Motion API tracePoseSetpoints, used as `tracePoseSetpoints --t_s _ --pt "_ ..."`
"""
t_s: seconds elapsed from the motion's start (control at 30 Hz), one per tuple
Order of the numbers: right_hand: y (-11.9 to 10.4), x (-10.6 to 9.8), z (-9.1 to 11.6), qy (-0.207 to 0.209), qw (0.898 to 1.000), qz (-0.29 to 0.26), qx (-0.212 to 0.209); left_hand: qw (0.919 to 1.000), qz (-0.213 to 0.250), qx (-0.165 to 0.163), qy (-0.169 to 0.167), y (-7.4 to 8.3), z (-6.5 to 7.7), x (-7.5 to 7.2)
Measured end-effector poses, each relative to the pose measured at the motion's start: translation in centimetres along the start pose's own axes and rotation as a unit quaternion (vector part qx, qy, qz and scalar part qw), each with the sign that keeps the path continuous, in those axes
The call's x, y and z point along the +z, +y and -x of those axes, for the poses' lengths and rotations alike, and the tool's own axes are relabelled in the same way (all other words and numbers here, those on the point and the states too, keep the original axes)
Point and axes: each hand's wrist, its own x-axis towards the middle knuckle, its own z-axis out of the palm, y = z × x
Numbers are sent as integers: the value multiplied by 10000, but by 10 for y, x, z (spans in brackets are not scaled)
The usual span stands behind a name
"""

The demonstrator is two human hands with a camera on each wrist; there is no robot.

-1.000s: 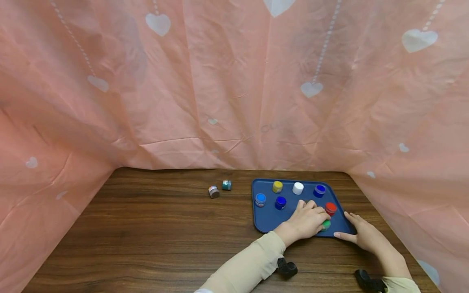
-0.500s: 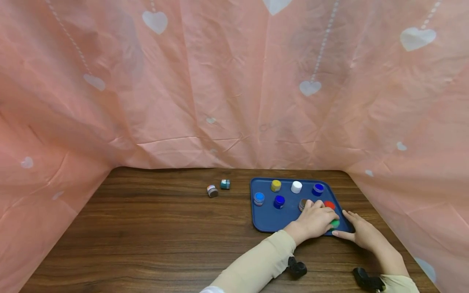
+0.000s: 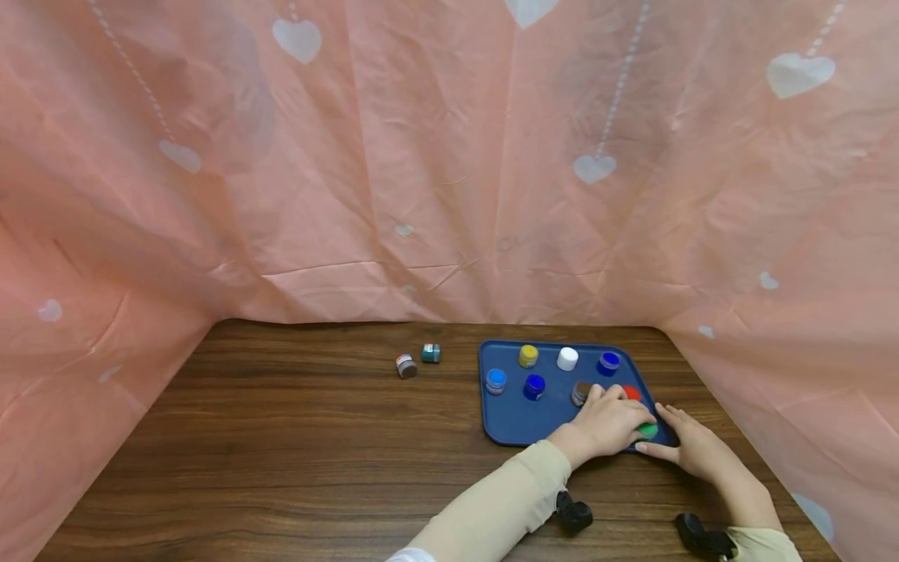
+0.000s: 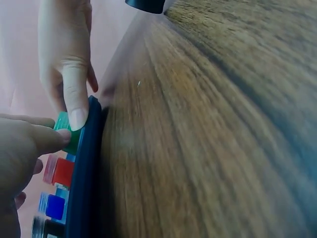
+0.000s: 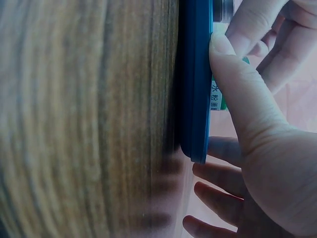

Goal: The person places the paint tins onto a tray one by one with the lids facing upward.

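Note:
Small paint jars stand on a dark blue tray (image 3: 511, 421) at the right of the table. My left hand (image 3: 605, 421) grips a green paint jar (image 3: 648, 431) in the tray's near right corner; its fingers cover much of it. A white label with printed characters shows on this jar in the right wrist view. My right hand (image 3: 695, 449) is at the same corner, thumb (image 5: 223, 45) along the near rim, fingers spread past the right edge. Just behind the left hand, a red jar (image 3: 630, 393) and a brown jar (image 3: 580, 393) are partly hidden.
Also on the tray are a yellow jar (image 3: 528, 357), a white jar (image 3: 567, 359), two dark blue jars and a light blue jar (image 3: 495, 381). A teal jar (image 3: 431, 353) and a grey-brown jar (image 3: 406, 366) lie left of it. Pink curtain (image 3: 449, 195) encloses the table.
My left hand has moved right with the green jar, toward the tray's corner, uncovering the brown jar. The right hand has stayed at the tray's edge.

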Motion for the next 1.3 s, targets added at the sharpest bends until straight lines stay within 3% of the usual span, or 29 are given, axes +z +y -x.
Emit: tracePoseSetpoints --t_s 0.23,0.47,0.83,1.3 --pt "1 0 -1 -57 10000 32 46 9999 26 125 -71 -7 9 -7" --pt "2 -1 -3 -77 9999 59 42 9996 -179 175 144 -17 21 -16" --pt "9 2 -3 -49 10000 38 78 9981 -6 116 602 -36 42 -21" --pt "11 -2 -1 -209 9995 42 227 9842 711 -632 1492 -73 67 -36"
